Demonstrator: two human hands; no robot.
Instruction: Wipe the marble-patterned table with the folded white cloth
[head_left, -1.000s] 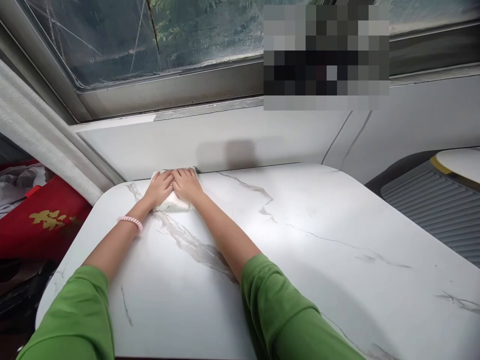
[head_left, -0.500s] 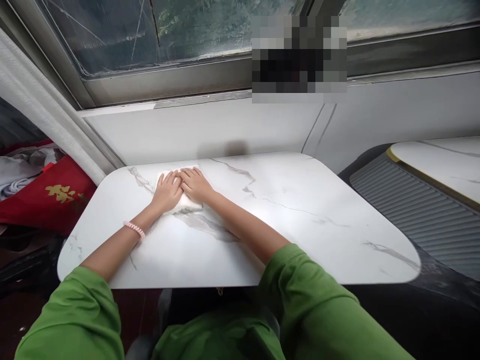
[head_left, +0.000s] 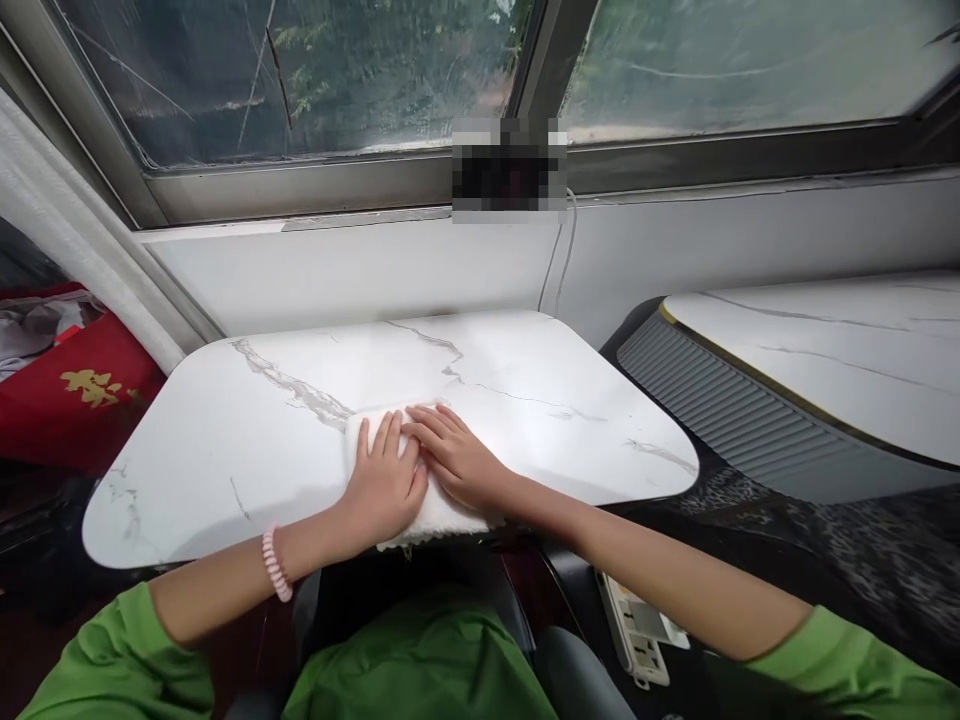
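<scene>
Under both palms lies a white cloth (head_left: 442, 515), flat on the white marble-patterned tabletop (head_left: 202, 440) and reaching its near edge. My left hand (head_left: 386, 480) presses on the cloth's left part with fingers stretched out. My right hand (head_left: 457, 455) rests on it from the right, its fingers also stretched and touching the left hand's fingers. A pink coiled band (head_left: 276, 563) circles my left wrist. The part of the cloth beneath the hands is hidden.
Behind the table are a white wall (head_left: 337, 270) and a metal-framed window (head_left: 300, 190). A red bag (head_left: 82, 395) with gold print stands at the left by a pale curtain (head_left: 97, 220). A second marble-topped piece (head_left: 825, 330) is at the right. Below my right arm lies a power strip (head_left: 634, 635).
Both hands and the cloth have slid from the far left part of the tabletop toward me, to its near edge. The camera view has also shifted.
</scene>
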